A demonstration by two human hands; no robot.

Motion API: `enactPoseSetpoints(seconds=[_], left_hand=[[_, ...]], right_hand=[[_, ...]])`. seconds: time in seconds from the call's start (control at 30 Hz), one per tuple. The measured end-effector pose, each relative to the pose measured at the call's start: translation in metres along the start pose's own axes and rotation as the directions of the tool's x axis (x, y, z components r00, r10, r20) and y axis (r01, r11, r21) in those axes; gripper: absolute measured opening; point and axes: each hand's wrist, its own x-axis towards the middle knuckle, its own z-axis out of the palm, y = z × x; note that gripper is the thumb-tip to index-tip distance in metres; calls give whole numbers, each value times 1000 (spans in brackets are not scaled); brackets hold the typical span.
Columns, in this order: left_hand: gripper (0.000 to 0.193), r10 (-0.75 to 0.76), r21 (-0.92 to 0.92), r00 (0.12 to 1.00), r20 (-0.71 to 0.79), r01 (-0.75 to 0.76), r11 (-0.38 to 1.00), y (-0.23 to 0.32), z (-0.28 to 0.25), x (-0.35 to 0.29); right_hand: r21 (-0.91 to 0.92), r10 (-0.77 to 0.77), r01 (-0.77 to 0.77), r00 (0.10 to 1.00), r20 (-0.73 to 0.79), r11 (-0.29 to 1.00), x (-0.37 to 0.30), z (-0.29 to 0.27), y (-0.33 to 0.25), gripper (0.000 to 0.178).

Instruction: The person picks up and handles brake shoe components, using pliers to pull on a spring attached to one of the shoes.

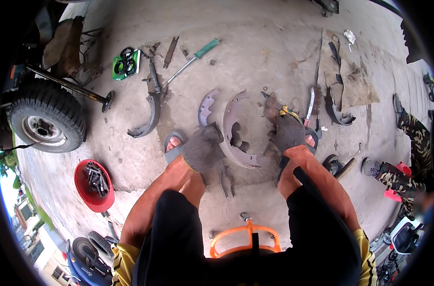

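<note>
My left hand (202, 148), in a dark grey knit glove, is closed at the lower end of a curved, purplish brake lining (207, 106); its fingertips are partly hidden. Just right of it, a larger arched brake shoe (229, 121) lies on the concrete between my feet, with small dark lumps (237, 136) inside its curve. My right hand (289, 133), gloved alike, is closed around a yellow-handled tool (288, 112), whose working end I cannot make out. A rusty brown piece (271, 107) is beside that hand. A brush with a reddish handle (312, 102) lies farther right.
Dark brake shoes lie left (152, 117) and right (338, 114). A green-handled screwdriver (207, 49) and green packet (118, 70) are farther off. A red helmet (102, 202) holds metal parts near a wheel (40, 124). Burlap (357, 88) and a person's camouflage-clad leg (412, 138) are right. An orange stool (250, 233) is near me.
</note>
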Motion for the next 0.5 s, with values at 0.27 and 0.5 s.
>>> enactPoseSetpoints(seconds=[0.27, 0.5], left_hand=[[47, -232, -679, 970, 75, 220, 700, 43, 31, -4], [39, -298, -699, 948, -113, 137, 702, 49, 37, 4]], right_hand=[[-78, -14, 3, 991, -137, 997, 11, 26, 18, 38], [482, 154, -286, 943, 295, 828, 20, -22, 8, 41]])
